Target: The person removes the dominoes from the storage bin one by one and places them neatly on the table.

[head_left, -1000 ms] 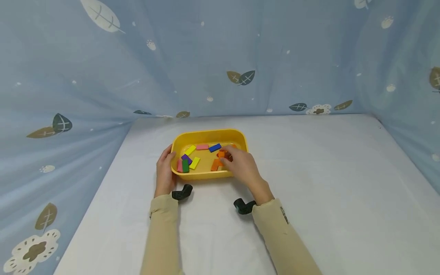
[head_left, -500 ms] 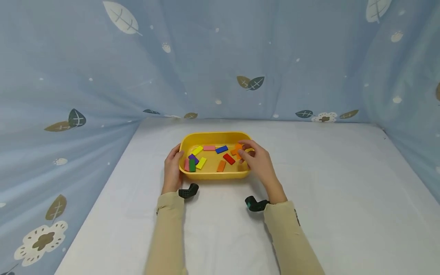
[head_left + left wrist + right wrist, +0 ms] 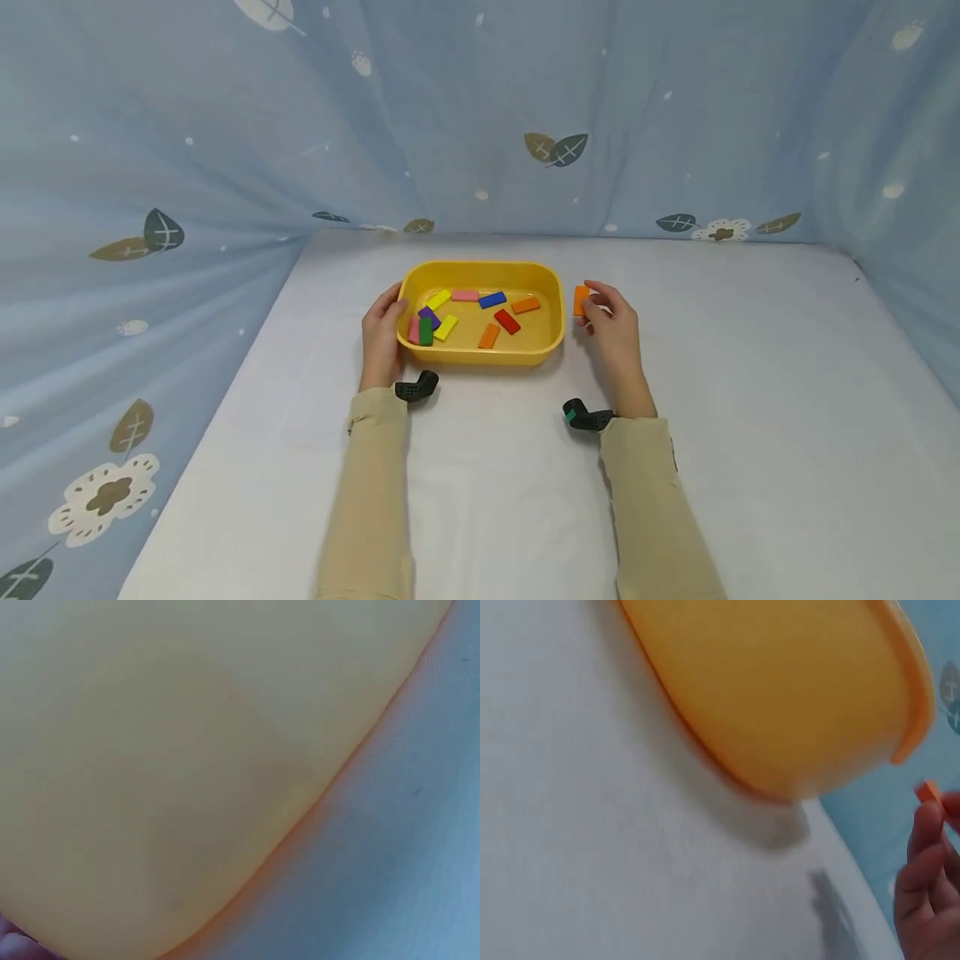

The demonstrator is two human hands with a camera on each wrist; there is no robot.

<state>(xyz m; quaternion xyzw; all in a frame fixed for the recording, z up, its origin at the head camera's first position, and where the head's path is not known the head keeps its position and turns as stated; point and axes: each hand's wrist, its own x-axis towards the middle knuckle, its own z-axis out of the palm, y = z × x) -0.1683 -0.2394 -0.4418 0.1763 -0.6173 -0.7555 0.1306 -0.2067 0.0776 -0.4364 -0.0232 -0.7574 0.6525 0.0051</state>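
Left hand (image 3: pixel 381 337) grips a yellow tray (image 3: pixel 480 357); right hand (image 3: pixel 613 325) pinches an orange block (image 3: pixel 581 301)

At the left, the hand is curled against the tray's near-left end, thumb by the rim and fingers along the outer wall. The tray's long axis runs sideways from one hand toward the other.

Inside, closest to the gripping hand, a pink block (image 3: pixel 414 330) and a green block (image 3: pixel 425 332) lie side by side, lengthwise away from the person. Just beyond them is a purple block (image 3: pixel 430 317), slanted, between two diagonal yellow blocks (image 3: pixel 446 327). Midway between the hands, at the far wall, a second pink block (image 3: pixel 465 296) lies sideways, next to a slightly angled blue block (image 3: pixel 492 300). Toward the right hand are a diagonal red block (image 3: pixel 507 322) and two loose orange pieces (image 3: pixel 526 305), one nearly sideways, one steeply slanted.

Past the tray's right end, just beside but apart from it, the right thumb and fingertips close on the held block, its long axis pointing away from the person. A dark mark on the right sleeve (image 3: pixel 652 500) is too small to read.
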